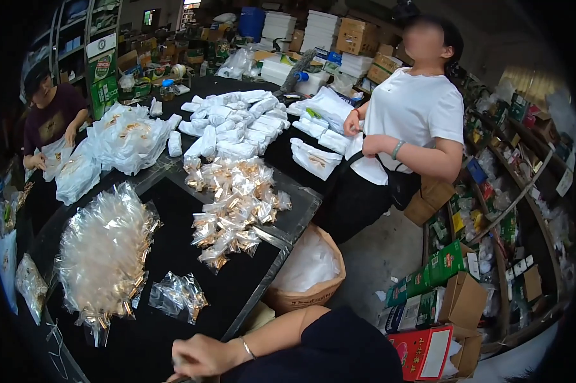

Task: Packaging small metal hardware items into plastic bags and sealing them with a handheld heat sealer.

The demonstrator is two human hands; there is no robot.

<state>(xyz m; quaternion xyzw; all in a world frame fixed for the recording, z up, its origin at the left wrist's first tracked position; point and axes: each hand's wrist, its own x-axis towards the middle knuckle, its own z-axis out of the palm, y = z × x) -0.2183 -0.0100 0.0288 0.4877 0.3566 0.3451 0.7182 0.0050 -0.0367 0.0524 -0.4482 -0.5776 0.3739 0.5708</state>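
Seen from above: black table (173, 255) heaped with small clear plastic bags of gold-coloured metal parts (234, 207). One hand (202, 355) with a thin wrist bracelet at the near edge, fingers curled, contents hidden; which hand, impossible to tell. Nearest, a loose clear packet (178, 295), apart from it. Likely to slide off if nudged
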